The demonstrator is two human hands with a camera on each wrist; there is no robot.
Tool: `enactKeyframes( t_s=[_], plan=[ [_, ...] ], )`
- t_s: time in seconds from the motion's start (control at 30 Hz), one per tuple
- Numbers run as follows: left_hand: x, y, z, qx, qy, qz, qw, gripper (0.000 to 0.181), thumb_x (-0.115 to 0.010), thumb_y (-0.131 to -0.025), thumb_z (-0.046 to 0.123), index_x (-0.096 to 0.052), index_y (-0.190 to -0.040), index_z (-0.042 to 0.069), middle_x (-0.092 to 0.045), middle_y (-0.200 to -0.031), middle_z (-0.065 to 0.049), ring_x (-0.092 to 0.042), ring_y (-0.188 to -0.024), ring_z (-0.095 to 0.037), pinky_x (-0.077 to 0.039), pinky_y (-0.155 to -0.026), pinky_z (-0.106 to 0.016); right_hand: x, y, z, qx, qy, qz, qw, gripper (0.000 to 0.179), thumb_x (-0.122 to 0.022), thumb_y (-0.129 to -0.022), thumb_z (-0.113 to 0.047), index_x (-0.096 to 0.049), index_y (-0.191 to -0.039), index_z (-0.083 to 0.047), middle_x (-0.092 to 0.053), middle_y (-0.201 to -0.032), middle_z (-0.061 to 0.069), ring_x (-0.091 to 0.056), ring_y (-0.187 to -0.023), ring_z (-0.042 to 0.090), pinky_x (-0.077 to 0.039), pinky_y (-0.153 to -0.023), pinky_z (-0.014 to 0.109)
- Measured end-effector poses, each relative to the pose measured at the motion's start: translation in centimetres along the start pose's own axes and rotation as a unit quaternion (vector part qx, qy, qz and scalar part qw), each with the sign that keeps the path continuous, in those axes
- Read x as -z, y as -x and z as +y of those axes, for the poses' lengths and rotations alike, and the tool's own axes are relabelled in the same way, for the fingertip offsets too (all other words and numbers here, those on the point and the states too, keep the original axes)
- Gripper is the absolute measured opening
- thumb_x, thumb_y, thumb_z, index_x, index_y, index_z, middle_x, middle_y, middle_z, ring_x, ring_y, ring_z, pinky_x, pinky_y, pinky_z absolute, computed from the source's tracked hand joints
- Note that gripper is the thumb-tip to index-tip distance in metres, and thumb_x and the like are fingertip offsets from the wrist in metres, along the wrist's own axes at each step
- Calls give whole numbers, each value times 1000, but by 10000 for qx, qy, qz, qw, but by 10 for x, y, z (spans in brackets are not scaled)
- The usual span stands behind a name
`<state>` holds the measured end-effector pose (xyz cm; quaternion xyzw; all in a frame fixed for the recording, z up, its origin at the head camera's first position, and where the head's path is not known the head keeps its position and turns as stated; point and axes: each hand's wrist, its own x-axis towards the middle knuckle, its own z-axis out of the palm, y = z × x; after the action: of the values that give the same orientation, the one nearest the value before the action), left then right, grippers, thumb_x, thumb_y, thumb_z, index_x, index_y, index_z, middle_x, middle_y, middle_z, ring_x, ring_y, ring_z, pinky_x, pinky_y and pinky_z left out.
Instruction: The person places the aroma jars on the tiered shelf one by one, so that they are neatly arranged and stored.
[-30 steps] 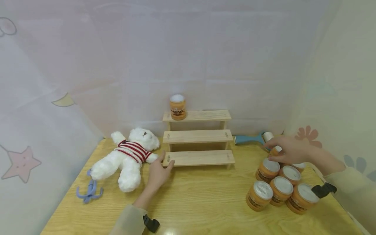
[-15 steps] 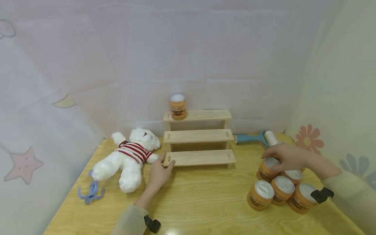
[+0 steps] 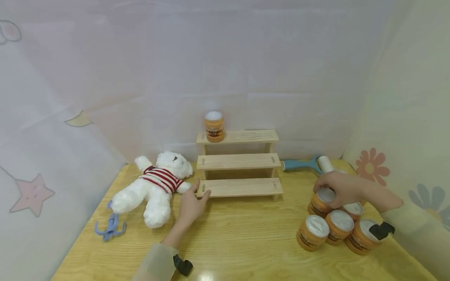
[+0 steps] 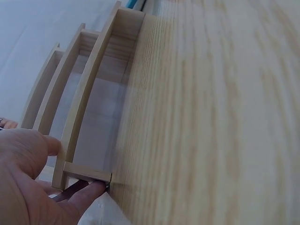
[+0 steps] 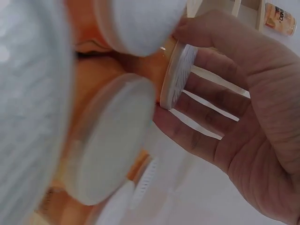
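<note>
A three-step wooden display rack stands mid-table, with one orange jar on the left of its top step. My left hand grips the lower left end of the rack; in the left wrist view its thumb lies on the board's edge and fingers reach under the end piece. Several more white-lidded orange jars cluster at the right. Over the back of this cluster, my right hand holds a jar, thumb and fingers around its lid. The hand hides much of that jar in the head view.
A white teddy bear in a red-striped shirt lies left of the rack. Below it is a blue pronged object. Behind the jars lies a roller with a blue handle and white roll. Patterned cloth hangs around the table.
My right hand has come down lower among the back jars, its fingers closing in around one. The left hand keeps its place on the rack. The view has shifted slightly.
</note>
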<state>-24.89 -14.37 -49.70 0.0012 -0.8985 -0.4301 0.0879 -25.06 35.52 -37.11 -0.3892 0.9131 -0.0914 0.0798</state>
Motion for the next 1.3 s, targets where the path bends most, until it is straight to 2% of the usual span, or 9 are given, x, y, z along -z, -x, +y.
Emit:
enactKeyframes(
  t_s=[0.13,0.27,0.53,0.63,0.77,0.87,1.13,1.3],
  plan=[
    [2,2,1,43,-39,31,10000,75,-74,-102,33,-42,-159,-3,-46,-163,-21,-45,-151,-41,-44,-121,-56,11,-9,-3,51,54,29,10000,38,-91,-79,-21,-77,-115,-19,-75,-115,-5,-68,-96,13,-53,-73,27],
    [3,2,4,101,-22,-5,9999,75,-73,-102,34,-43,-160,-2,-47,-163,-20,-44,-151,-42,-44,-121,-57,26,-16,-6,-161,111,89,9998,42,-93,-78,-20,-76,-116,-22,-73,-117,-6,-65,-98,13,-52,-72,26],
    [0,2,4,142,119,12,9998,73,-73,-102,31,-43,-160,-2,-47,-164,-19,-46,-151,-43,-43,-122,-57,56,-38,-18,28,179,118,9998,40,-89,-77,-12,-78,-114,-19,-73,-113,-3,-63,-92,14,-52,-66,24],
    [0,2,4,113,110,-15,9999,73,-73,-102,32,-42,-160,-2,-46,-164,-20,-43,-152,-43,-42,-122,-58,67,-46,-25,-85,78,-32,9999,39,-87,-78,-10,-78,-116,-17,-73,-116,-2,-63,-93,14,-54,-69,27],
    [1,2,3,61,138,-23,9999,74,-73,-103,31,-42,-160,-4,-45,-164,-20,-42,-153,-43,-41,-123,-57,82,-58,-31,-230,-124,-150,9995,40,-89,-82,-12,-76,-120,-16,-72,-122,1,-65,-105,19,-61,-77,35],
    [-1,1,3,30,103,-10,9999,74,-73,-102,31,-42,-159,-4,-46,-164,-21,-42,-152,-43,-42,-122,-57,94,-66,-33,-227,-279,-109,9993,42,-91,-82,-13,-76,-121,-15,-72,-126,4,-66,-112,24,-63,-81,38],
    [-4,-3,3,-46,31,10,10000,74,-74,-102,31,-43,-159,-4,-48,-161,-23,-45,-150,-43,-45,-120,-56,121,-91,-35,-60,-441,46,9990,42,-86,-84,-6,-74,-125,-9,-70,-131,12,-64,-114,29,-65,-84,42],
    [-3,-3,3,-43,127,-19,9999,74,-74,-102,30,-42,-159,-5,-46,-163,-22,-43,-152,-43,-43,-121,-56,136,-112,-40,-30,-287,121,9995,43,-85,-83,-4,-75,-124,-8,-72,-131,11,-66,-115,30,-65,-89,44]
  ],
)
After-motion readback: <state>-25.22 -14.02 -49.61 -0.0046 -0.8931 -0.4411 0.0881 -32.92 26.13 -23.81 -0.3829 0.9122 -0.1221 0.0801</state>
